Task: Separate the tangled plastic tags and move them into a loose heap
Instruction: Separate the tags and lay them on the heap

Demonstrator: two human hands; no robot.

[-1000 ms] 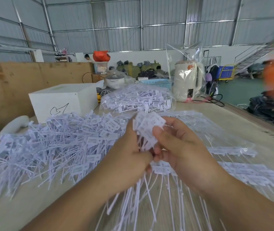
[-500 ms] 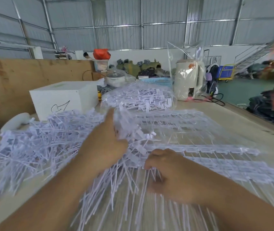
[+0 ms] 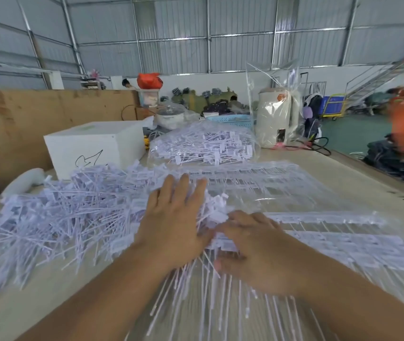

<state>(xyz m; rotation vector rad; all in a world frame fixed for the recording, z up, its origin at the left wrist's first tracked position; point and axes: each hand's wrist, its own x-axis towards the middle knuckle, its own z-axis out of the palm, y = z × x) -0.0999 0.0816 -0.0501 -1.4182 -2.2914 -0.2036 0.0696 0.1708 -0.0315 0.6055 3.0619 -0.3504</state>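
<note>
A loose heap of white plastic tags spreads over the left half of the table. Flat joined rows of tags lie on the right, their long stems pointing toward me. My left hand lies flat, fingers straight, on the tags at the heap's right edge. My right hand rests on a row of tags just right of it, fingers bent over the tag heads and thumb underneath; the view is blurred there.
A clear bag full of tags lies behind the hands. A white box stands at back left before a brown board. A bagged kettle stands at back right. The table edge runs along the right.
The bunch of tags held up between both hands a second ago is down on the table. My left hand swept left and flattened onto the heap; my right hand dropped onto a row of tags.
</note>
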